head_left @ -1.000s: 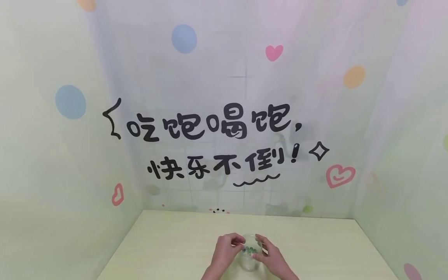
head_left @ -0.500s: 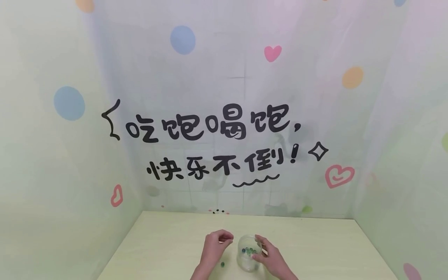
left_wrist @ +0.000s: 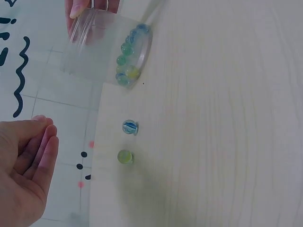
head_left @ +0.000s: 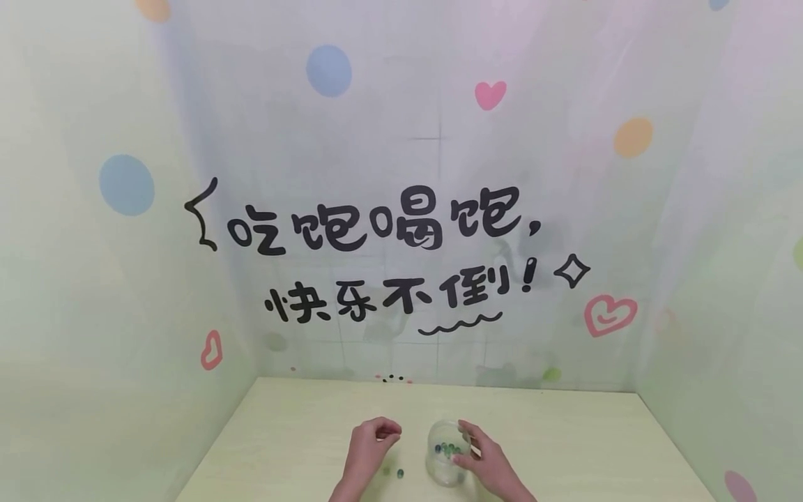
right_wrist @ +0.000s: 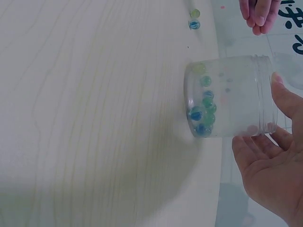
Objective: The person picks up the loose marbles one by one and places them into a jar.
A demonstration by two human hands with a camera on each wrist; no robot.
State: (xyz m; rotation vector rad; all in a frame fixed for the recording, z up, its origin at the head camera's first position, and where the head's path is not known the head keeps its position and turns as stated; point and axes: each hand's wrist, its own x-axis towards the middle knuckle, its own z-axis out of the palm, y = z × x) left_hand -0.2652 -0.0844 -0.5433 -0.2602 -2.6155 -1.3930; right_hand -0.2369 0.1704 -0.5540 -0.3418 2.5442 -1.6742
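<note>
A clear plastic jar [right_wrist: 236,94] stands upright on the table, with several blue, green and yellowish glass marbles [right_wrist: 208,118] on its bottom. My right hand [right_wrist: 274,165] grips the jar near its threaded rim, thumb on one side and fingers on the other. To the left of the jar, my left hand [left_wrist: 26,165] hovers above the table, fingers bent softly with the tips close to the thumb; nothing shows between them. Below it lie two loose marbles, a blue-striped marble [left_wrist: 129,126] nearer the jar and a yellow-green marble [left_wrist: 125,156].
The pale wood-grain table [head_left: 301,432] ends against a printed backdrop [head_left: 401,139] with black lettering, dots and hearts. Side panels [head_left: 81,314] of the same pale cloth close in the left and right.
My left hand has drawn back leftward from the jar's mouth, bringing the two loose marbles on the table into view. The right hand keeps its hold on the jar, which stays in place.
</note>
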